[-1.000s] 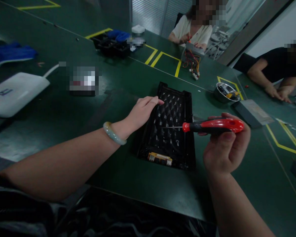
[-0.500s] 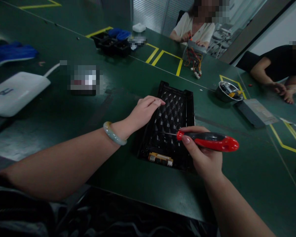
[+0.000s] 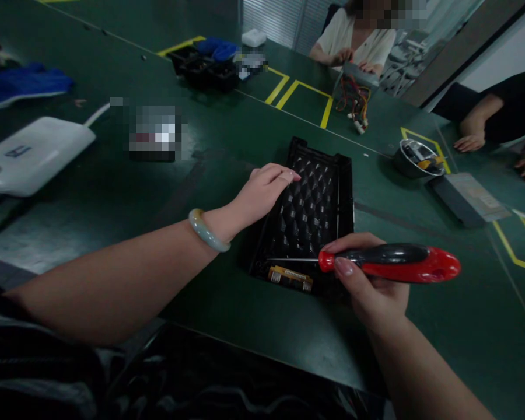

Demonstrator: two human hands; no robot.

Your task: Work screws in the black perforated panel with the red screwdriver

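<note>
A black plastic casing [image 3: 306, 204] with a diamond-patterned inside lies on the green table in front of me. A small orange-brown circuit board [image 3: 290, 279] with silver connectors sits at its near end. My left hand [image 3: 266, 189] grips the casing's left rim, its fingertips over the inner side and a bangle [image 3: 209, 231] on the wrist. In my right hand [image 3: 371, 280] is a red and black screwdriver [image 3: 402, 262], held almost level with its shaft pointing left. The tip is over the casing's near left part, close to the board; whether it touches cannot be seen.
To the left lie a white device [image 3: 39, 156] with a cable and a blue glove [image 3: 21, 84]. A black tray [image 3: 205, 70] stands farther back. On the right are a metal bowl [image 3: 415, 160] of tools and a grey box [image 3: 468, 199]. Two people sit across the table.
My right hand has brought the screwdriver nearer to me, its tip shifting down toward the circuit board. My left hand stays on the casing's rim. The view has shifted slightly.
</note>
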